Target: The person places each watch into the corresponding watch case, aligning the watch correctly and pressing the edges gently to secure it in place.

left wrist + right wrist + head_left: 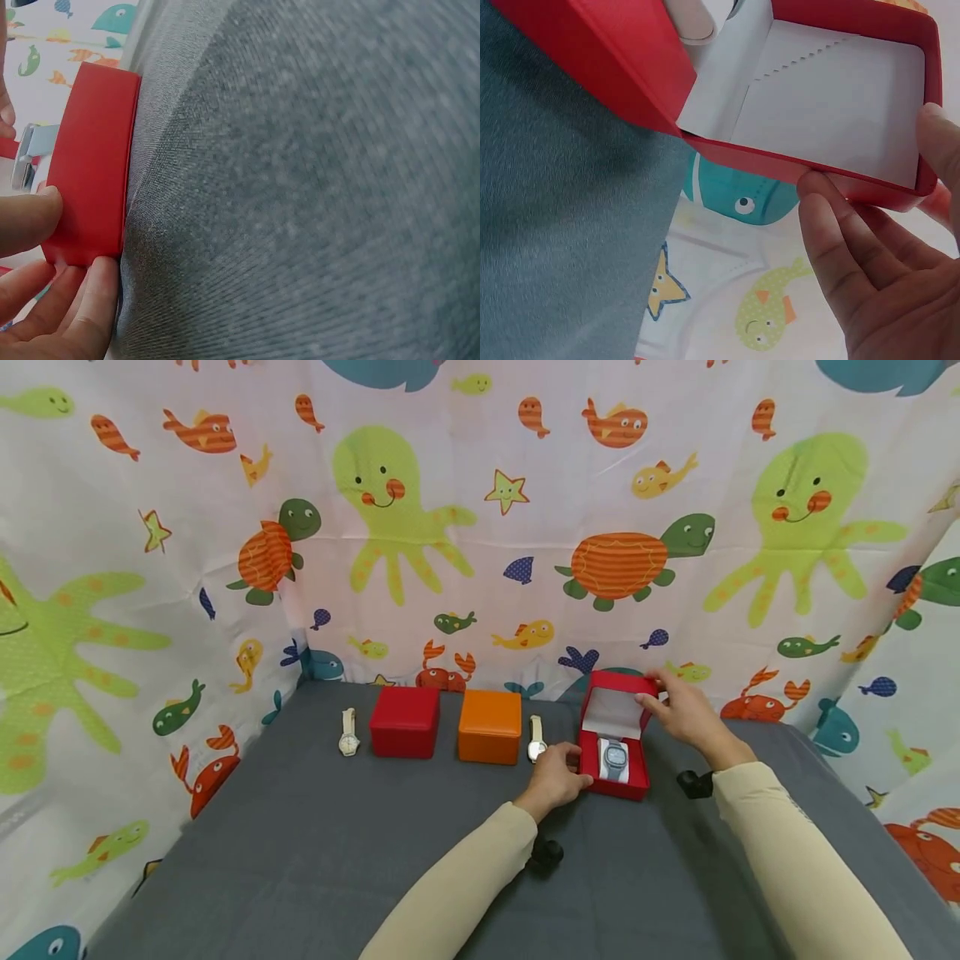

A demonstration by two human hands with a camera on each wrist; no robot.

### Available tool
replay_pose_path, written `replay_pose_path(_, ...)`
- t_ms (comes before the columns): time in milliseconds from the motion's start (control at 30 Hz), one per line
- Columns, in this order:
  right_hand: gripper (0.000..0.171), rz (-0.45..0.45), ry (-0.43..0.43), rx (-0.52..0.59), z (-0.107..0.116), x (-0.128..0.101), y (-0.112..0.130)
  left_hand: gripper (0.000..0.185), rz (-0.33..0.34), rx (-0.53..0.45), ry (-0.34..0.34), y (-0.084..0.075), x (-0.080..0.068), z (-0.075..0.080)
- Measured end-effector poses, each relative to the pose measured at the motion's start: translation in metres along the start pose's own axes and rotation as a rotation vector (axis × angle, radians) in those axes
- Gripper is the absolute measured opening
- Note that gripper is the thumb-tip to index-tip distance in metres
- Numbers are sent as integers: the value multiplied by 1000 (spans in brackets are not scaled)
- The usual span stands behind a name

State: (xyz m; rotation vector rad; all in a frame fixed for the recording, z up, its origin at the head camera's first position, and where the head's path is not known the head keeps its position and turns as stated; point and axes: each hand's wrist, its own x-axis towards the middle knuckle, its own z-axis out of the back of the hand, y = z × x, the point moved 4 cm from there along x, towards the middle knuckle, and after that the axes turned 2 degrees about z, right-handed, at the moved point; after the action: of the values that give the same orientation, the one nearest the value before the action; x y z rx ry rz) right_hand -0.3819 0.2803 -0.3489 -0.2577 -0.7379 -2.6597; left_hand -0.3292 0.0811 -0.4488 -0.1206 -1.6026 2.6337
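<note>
A red watch box (637, 779) stands with its hinged lid (832, 97) raised toward the back, showing the pale lining inside. Seated on a white cushion in its base is a watch (615, 757) with a grey-blue strap. My left hand (553, 779) grips the front left corner of the base. In the left wrist view, its thumb lies on the box's red wall (94, 157) and the other fingers sit along the adjoining side. With my right hand (686, 717) I pinch the lid's rim, thumb on the inner edge and fingers outside.
To the left on the grey cloth-covered table (300, 843) stand a closed red box (405, 722) and an orange box (490, 727). One pale-strapped watch (348, 735) lies left of them; another watch (536, 739) is beside my left hand. A sea-animal-print curtain (480, 610) borders the table.
</note>
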Motion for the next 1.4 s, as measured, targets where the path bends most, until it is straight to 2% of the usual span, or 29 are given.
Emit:
replay_pose_path(267,49,-17,-5,51,-9,-4,-8,42,6,-61,-8,8,1,-3)
replay_pose_path(467,49,26,-18,65,-12,-10,-9,41,9,-74,2,10,2,-2)
replay_pose_path(767,47,97,23,55,-9,-24,1,41,15,-92,10,8,4,0)
replay_pose_path(1067,50,125,5,-1,-16,-44,4,42,27,-104,19,6,5,0)
replay_pose_path(1400,55,288,-95,-94,-34,-69,5,41,29,-114,26,10,8,-2)
